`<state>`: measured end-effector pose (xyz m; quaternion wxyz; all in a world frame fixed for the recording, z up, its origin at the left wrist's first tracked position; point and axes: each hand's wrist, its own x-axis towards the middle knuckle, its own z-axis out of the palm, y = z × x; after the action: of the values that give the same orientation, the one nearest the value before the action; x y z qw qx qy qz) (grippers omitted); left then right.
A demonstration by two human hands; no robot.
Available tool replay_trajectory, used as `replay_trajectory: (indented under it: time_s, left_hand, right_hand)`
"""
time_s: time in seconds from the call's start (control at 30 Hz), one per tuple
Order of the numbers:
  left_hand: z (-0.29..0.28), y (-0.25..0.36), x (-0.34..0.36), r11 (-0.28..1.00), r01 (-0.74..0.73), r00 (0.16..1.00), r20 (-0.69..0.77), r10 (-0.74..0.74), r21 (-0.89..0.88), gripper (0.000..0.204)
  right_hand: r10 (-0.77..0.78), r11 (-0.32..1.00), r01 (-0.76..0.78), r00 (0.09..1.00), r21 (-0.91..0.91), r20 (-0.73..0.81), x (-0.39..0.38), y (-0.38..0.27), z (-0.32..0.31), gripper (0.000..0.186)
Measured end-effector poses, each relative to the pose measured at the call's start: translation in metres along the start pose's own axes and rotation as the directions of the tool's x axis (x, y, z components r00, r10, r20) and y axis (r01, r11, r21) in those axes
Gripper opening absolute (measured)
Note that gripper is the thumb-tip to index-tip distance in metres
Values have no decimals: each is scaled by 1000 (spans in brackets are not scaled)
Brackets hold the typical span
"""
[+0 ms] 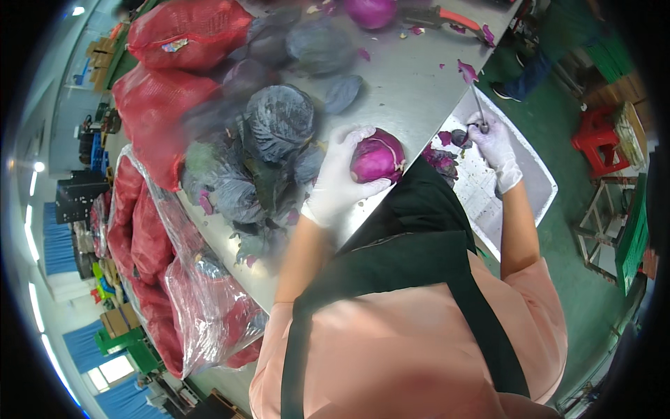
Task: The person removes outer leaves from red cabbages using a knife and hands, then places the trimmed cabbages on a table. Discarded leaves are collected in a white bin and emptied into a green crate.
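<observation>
My left hand [337, 174], in a white glove, is wrapped around the side of a peeled red cabbage [373, 155] at the table's near edge. Gloved as well, my right hand [494, 143] grips a knife [478, 105] over a white bin [534, 178]. The blade points away from me, and a scrap of purple leaf [467, 71] shows at its tip. Dark leaf trimmings [443, 162] lie in the bin below that hand. Left of the held cabbage, several unpeeled cabbages [280, 115] with dull outer leaves are heaped on the metal table [412, 84].
Red mesh sacks [164, 105] line the table's left side, with more sacks under clear plastic [209, 300] below. At the far edge lie another peeled cabbage [371, 10] and a red-handled tool [457, 19]. A red stool [599, 143] stands right; a person's leg [534, 73] shows beyond the bin.
</observation>
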<state>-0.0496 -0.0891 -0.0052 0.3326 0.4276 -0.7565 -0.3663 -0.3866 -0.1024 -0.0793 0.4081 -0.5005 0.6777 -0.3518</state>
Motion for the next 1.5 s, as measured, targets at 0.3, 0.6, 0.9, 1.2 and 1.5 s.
replay_trajectory:
  time_s: [0.3, 0.6, 0.9, 1.2, 1.5]
  left_hand:
    - [5, -8, -7, 995, 5, 1000, -28, -2, 99, 81]
    - [7, -6, -4, 976, -74, 995, -44, 85, 204, 82]
    - [-6, -8, -17, 997, -57, 998, -3, 57, 58, 90]
    - [3, -12, -25, 997, 4, 998, 70, -9, 72, 96]
    - [-3, -2, -26, 984, -80, 997, 35, 75, 156, 94]
  right_hand:
    - [-441, 844, 514, 827, -152, 349, -56, -94, 78, 64]
    - [-286, 823, 446, 860, -352, 422, -49, -108, 83, 46]
    - [-170, 850, 122, 984, -512, -49, 12, -47, 47, 34]
    - [-455, 805, 559, 797, -198, 398, -65, -104, 76, 49]
    - [-310, 809, 306, 947, -503, 78, -7, -70, 56, 26]
